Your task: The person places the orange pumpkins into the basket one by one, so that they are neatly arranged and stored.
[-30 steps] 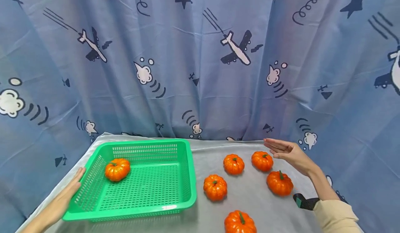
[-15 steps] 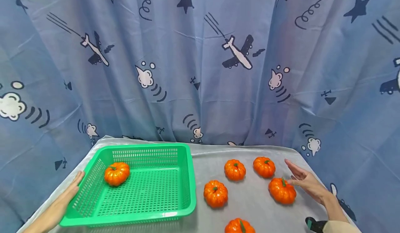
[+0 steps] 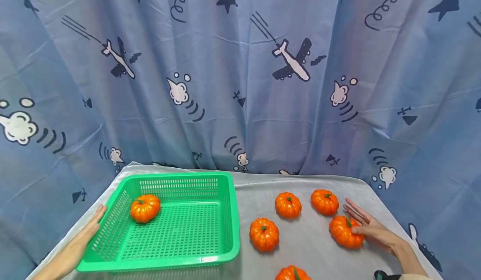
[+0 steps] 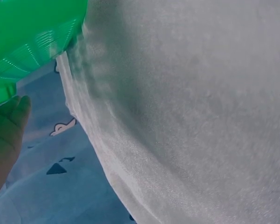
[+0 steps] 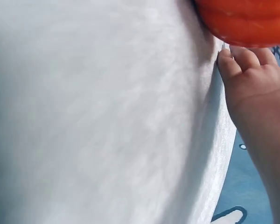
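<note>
At your 5 o'clock the nearest pumpkin (image 3: 292,274) is cut off by the head view's lower edge; at 8 your left hand (image 3: 80,241) lies straight-fingered against the green basket (image 3: 161,264), grasping nothing; at 4 your right hand (image 3: 375,231) reaches the right-hand pumpkin (image 3: 342,233), thumb touching it, fingers extended past its far side, not clenched round it; it sits on the grey cloth (image 3: 312,246); from it, three loose pumpkins (image 3: 288,205) lie toward 9, 10 and 11; another pumpkin (image 3: 145,208) rests inside the basket at its 10; a patterned blue curtain (image 3: 214,84) hangs at 12.
</note>
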Available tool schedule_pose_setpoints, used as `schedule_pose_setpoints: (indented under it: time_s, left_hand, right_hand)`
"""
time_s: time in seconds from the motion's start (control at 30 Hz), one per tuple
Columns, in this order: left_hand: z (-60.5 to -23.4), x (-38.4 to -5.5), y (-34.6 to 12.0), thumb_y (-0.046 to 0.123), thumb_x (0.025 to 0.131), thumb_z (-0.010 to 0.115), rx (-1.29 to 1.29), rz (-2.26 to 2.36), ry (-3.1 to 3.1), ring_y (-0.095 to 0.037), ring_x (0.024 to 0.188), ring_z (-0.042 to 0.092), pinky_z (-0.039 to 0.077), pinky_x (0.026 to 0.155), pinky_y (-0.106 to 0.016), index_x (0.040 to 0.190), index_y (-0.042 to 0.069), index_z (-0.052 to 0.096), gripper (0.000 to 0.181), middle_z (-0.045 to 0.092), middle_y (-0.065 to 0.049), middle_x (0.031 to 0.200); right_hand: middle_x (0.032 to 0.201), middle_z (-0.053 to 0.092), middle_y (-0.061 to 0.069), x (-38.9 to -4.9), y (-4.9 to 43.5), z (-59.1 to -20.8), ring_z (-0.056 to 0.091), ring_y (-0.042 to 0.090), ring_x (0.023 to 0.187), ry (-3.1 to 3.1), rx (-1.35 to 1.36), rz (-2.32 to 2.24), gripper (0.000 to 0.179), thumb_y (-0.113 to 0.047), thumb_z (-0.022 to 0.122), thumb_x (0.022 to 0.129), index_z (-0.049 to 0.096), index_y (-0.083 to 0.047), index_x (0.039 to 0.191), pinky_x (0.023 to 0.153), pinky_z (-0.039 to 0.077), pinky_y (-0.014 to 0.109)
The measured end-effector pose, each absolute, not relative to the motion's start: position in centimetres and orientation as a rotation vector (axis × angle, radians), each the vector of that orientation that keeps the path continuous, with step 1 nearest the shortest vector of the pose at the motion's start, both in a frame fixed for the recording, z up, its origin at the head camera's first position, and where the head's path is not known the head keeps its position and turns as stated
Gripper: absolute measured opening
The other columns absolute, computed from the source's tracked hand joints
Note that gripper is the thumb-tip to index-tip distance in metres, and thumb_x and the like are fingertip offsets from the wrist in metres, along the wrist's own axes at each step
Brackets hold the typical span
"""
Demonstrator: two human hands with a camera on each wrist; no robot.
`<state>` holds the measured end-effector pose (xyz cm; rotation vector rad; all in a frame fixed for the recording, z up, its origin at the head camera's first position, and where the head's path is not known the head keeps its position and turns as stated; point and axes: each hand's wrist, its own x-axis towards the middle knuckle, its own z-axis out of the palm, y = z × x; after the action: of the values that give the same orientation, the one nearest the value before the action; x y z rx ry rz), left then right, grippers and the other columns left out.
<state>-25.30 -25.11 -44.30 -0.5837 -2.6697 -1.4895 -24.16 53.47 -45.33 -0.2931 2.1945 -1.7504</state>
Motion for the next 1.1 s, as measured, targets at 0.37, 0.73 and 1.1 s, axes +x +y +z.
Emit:
schedule_pose_setpoints:
  time_s: [0.37,0.73,1.1]
  left_hand:
    - [-43.9,-25.3,-25.1,0.021,0.108,0.012,-0.579,-1.594,-2.666,0.013,0.125,-0.018,-0.023,0.103,-0.03,0.151,-0.001,-0.008,0.052,-0.021,-0.011,0.153]
    - [-44.9,-25.3,-25.2,0.019,0.107,0.012,-0.599,-1.52,-2.641,0.02,0.122,-0.012,-0.017,0.095,-0.009,0.15,-0.003,-0.005,0.051,-0.018,0.0,0.152]
    - [-44.7,-25.4,-25.1,0.018,0.107,0.011,-0.615,-1.487,-2.624,0.018,0.125,-0.012,-0.017,0.096,-0.01,0.151,-0.001,-0.004,0.05,-0.015,0.001,0.153]
  right_hand:
    - [0.125,0.039,-0.044,-21.3,53.7,-46.1,0.039,-0.022,0.111,2.053,-0.313,-1.827,0.064,-0.003,0.051,0.098,0.034,-0.047,0.14,0.09,0.041,0.01]
    - [0.146,0.041,-0.003,-22.0,51.5,-46.3,0.037,-0.026,0.101,2.393,-0.115,-1.606,0.087,-0.008,0.069,0.088,0.008,0.014,0.146,0.085,0.036,0.006]
    - [0.145,0.027,0.037,-23.0,51.7,-44.8,0.049,0.03,0.122,2.582,0.064,-1.404,0.084,-0.02,0.07,0.089,0.019,0.017,0.144,0.089,0.05,0.029]
